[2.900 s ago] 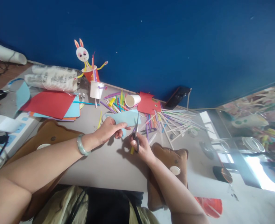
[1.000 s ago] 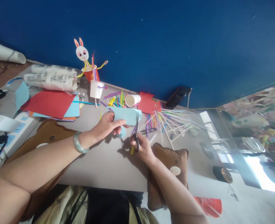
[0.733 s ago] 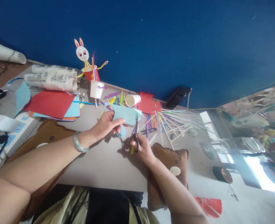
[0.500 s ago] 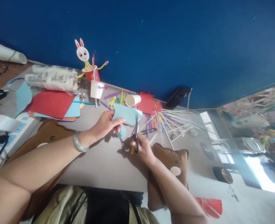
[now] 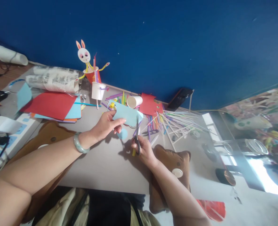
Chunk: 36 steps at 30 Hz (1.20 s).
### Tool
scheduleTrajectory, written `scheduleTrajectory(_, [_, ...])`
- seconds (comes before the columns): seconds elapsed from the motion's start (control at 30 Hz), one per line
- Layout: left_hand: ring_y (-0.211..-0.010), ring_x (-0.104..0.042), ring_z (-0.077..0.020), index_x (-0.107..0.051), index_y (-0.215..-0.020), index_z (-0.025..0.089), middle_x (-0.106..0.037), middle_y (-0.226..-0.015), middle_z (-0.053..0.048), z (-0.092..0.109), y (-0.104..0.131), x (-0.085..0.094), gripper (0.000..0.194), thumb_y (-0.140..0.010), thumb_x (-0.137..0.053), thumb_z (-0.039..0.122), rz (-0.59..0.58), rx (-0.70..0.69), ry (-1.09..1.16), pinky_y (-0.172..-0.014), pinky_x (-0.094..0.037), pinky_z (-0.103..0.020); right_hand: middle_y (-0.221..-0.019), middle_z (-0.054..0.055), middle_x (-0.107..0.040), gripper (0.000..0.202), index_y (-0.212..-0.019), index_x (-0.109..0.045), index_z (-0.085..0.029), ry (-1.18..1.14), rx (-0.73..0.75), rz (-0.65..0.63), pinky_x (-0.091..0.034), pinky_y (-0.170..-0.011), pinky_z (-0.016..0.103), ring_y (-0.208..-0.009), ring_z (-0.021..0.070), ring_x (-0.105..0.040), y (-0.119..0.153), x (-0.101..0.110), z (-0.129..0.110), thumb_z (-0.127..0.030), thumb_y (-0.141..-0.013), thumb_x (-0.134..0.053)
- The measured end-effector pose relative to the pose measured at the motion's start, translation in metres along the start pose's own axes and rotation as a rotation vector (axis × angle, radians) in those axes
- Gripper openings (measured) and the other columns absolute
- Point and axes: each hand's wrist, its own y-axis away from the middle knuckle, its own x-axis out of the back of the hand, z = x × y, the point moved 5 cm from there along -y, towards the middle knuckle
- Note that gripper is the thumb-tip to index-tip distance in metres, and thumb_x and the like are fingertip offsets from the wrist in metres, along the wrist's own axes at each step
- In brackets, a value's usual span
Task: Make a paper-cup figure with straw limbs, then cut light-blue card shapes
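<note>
Between thumb and fingers, my left hand (image 5: 110, 123) grips a light blue paper piece (image 5: 127, 115) above the table. My right hand (image 5: 143, 148) is closed round the dark handles of the scissors (image 5: 137, 135), whose blades point up at the right part of that paper. A small blue paper disc (image 5: 122, 134) lies on the table just below the paper. A green bangle (image 5: 79, 143) circles my left wrist.
Behind my hands lie a white paper cup (image 5: 134, 101), red paper (image 5: 150, 104) and many pipe cleaners (image 5: 176, 125). A rabbit figure (image 5: 84, 55) stands at the back left, near stacked cups (image 5: 55, 82). A brown cushion (image 5: 170, 175) supports my right arm.
The scissors have shifted slightly left along the blue paper. My left hand keeps its hold nearly in place.
</note>
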Motion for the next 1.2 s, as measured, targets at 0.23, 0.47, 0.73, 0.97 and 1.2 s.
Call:
scheduleTrajectory(0.23, [-0.048,-0.056,-0.0092,-0.059,-0.079,0.015,-0.058,-0.059,0.002,0.001,-0.001,0.002,0.023,-0.081,-0.071,0.033,0.003,-0.019,0.024,-0.043,-0.040,-0.021,-0.059,0.000,-0.055,0.053,-0.067,-0.055,-0.019,0.012,-0.009,-0.002,-0.040,-0.055,0.026,-0.057,0.0140,-0.050,0.000,0.000,0.004,-0.071,-0.074,-0.063])
scheduleTrajectory(0.47, [-0.047,-0.056,-0.0090,-0.059,-0.079,0.014,-0.058,-0.059,0.003,0.001,-0.003,0.004,0.023,-0.080,-0.072,0.033,0.030,-0.042,0.026,-0.042,-0.040,-0.020,-0.059,-0.001,-0.054,0.055,-0.066,-0.054,-0.019,0.006,-0.003,-0.020,-0.041,-0.054,0.026,-0.056,0.0130,-0.049,-0.001,-0.001,0.002,-0.073,-0.073,-0.063])
scheduleTrajectory(0.73, [-0.042,-0.052,-0.0084,-0.056,-0.077,0.017,-0.053,-0.049,0.006,0.003,-0.004,0.006,0.022,-0.080,-0.072,0.031,0.046,-0.041,0.035,-0.042,-0.038,-0.020,-0.059,0.000,-0.054,0.057,-0.066,-0.055,-0.019,0.052,0.028,-0.026,-0.041,-0.055,0.026,-0.056,0.0128,-0.049,0.000,-0.001,0.000,-0.075,-0.075,-0.060])
scheduleTrajectory(0.97, [-0.046,-0.054,-0.0089,-0.057,-0.076,0.015,-0.057,-0.054,0.003,-0.007,-0.002,0.000,0.031,-0.078,-0.075,0.040,-0.012,-0.011,0.078,-0.043,-0.039,-0.020,-0.060,0.000,-0.056,0.054,-0.067,-0.054,-0.019,0.053,0.007,-0.040,-0.041,-0.055,0.025,-0.057,0.0128,-0.049,0.000,-0.004,0.001,-0.072,-0.076,-0.060])
scheduleTrajectory(1.2, [-0.048,-0.054,-0.0098,-0.069,-0.078,0.009,-0.063,-0.057,-0.003,-0.016,0.005,-0.014,0.032,-0.071,-0.082,0.038,-0.118,0.066,-0.024,-0.046,-0.042,-0.022,-0.061,0.000,-0.055,0.055,-0.068,-0.054,-0.019,0.102,0.034,-0.012,-0.041,-0.056,0.026,-0.058,0.0130,-0.048,0.000,-0.003,0.003,-0.073,-0.077,-0.058])
